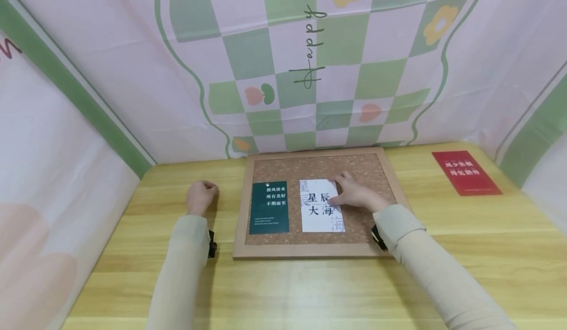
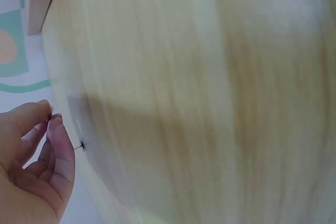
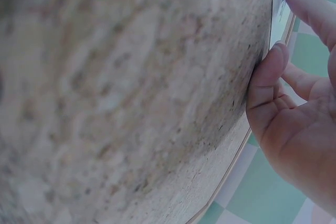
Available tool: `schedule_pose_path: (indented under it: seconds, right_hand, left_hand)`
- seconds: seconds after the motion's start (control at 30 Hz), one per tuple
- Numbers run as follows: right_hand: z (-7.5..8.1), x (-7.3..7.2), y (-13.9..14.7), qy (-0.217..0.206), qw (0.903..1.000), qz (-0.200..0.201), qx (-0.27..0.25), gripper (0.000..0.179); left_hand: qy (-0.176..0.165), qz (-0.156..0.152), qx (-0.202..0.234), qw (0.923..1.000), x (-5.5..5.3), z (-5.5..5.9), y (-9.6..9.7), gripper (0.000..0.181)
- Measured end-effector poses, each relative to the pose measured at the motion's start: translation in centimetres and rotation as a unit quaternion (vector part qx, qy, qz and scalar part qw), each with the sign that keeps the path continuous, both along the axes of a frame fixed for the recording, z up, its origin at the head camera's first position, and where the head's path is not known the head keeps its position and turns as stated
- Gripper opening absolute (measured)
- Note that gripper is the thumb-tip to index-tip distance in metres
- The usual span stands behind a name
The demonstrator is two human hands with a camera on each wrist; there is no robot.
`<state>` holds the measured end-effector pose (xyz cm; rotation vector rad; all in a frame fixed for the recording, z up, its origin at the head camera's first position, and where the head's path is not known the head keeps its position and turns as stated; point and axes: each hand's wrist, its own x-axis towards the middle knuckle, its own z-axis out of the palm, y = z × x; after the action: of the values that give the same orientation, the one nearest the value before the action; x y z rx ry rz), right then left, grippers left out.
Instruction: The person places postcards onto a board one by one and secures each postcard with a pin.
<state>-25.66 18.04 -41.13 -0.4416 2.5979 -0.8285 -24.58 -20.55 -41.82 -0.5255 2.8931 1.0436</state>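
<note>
My right hand [image 1: 354, 193] rests at the right edge of a white card [image 1: 310, 221] with dark Chinese lettering, its thumb and fingers spread on the card. The card lies upright on a wood-framed cork board [image 1: 274, 167]. Left of it is a dark green card [image 1: 270, 216] with white lettering and a small pin head [image 1: 267, 184] at its top. Beside the board's left side, my left hand [image 1: 202, 197] hovers over the table, thumb and fingertips pinching a tiny dark pushpin [image 2: 50, 117] mostly hidden by them. A thin pin-like thing with a dark end [image 2: 82, 145] shows beside those fingers.
A red card [image 1: 467, 173] with pale lettering lies on the wooden table [image 1: 310, 290] at the far right. A green-and-white checked cloth [image 1: 341, 44] hangs behind the table, with more cloth along both sides. Each wrist carries a black camera strap.
</note>
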Motion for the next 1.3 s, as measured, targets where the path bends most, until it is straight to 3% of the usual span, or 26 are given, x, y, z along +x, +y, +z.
schedule_pose_path:
  seconds: [0.37,0.9,1.3]
  right_hand:
    - [-0.1,-0.1,0.2,0.012,0.9999,0.004,-0.004,0.077]
    - [0.1,0.1,0.2,0.009,0.9999,-0.005,0.002,0.076]
    - [-0.2,0.0,0.0,0.009,0.9999,-0.003,0.006,0.075]
  left_hand:
    - [0.010,-0.022,0.029,0.9993,-0.8,0.3,1.3,0.027]
    - [0.028,-0.056,0.086,0.9944,-1.6,1.2,5.1,0.026]
    - [0.042,-0.052,0.101,0.9926,-2.0,1.7,7.5,0.027]
